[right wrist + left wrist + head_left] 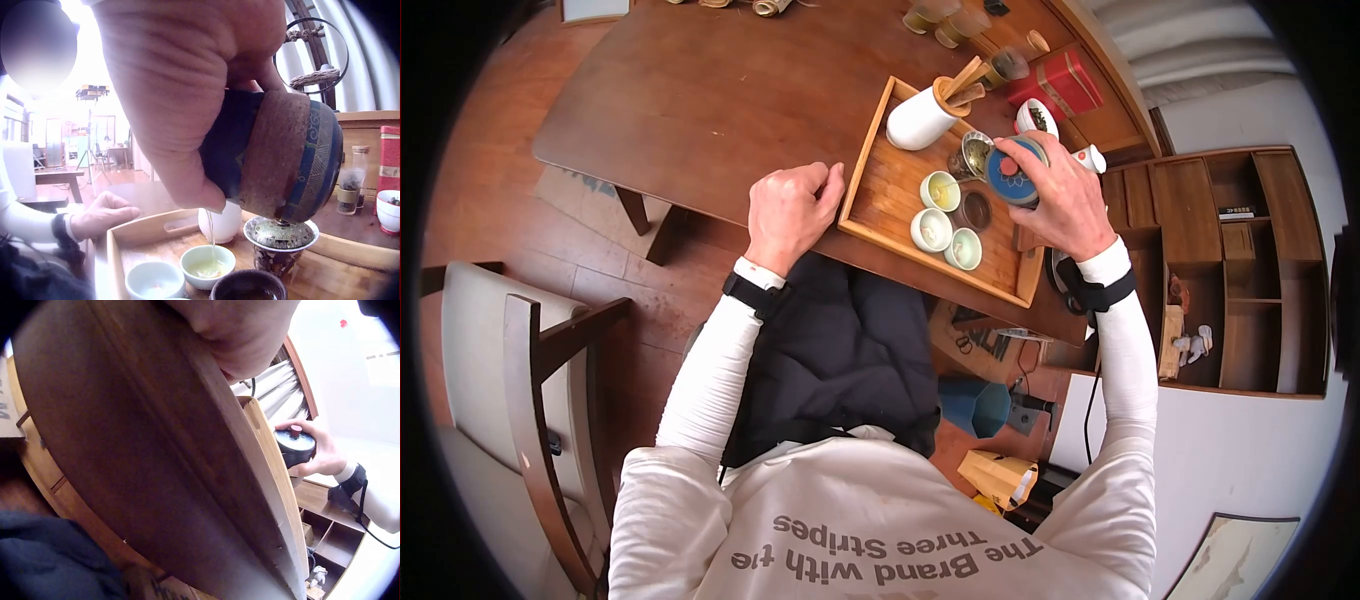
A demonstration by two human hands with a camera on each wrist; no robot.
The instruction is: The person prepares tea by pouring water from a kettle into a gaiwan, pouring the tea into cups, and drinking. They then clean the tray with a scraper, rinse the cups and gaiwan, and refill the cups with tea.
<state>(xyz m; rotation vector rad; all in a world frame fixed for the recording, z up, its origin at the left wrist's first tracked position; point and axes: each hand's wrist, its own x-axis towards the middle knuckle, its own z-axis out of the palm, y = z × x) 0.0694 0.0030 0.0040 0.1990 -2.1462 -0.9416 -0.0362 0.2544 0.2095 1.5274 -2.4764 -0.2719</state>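
My right hand [1068, 195] grips a blue pot [1012, 178] with a red knob over the wooden tray [934, 264]. Seen by the right wrist camera, the pot [281, 156] is tilted on its side, and a thin stream falls into a pale green cup [208, 267] holding yellowish liquid. Two more small cups [931, 230] [963, 249] and a dark round cup [974, 210] stand beside it. A patterned lidded bowl [278, 247] is just below the pot. My left hand [792, 212] holds nothing, its fingers loosely curled by the table edge, left of the tray.
A white holder [918, 122] with wooden tools stands at the tray's back. Behind the tray are a red box [1068, 84], a white bowl with leaves [1036, 117] and glass jars [1004, 68]. A chair [520, 330] is at left, a blue bin [973, 405] below the table.
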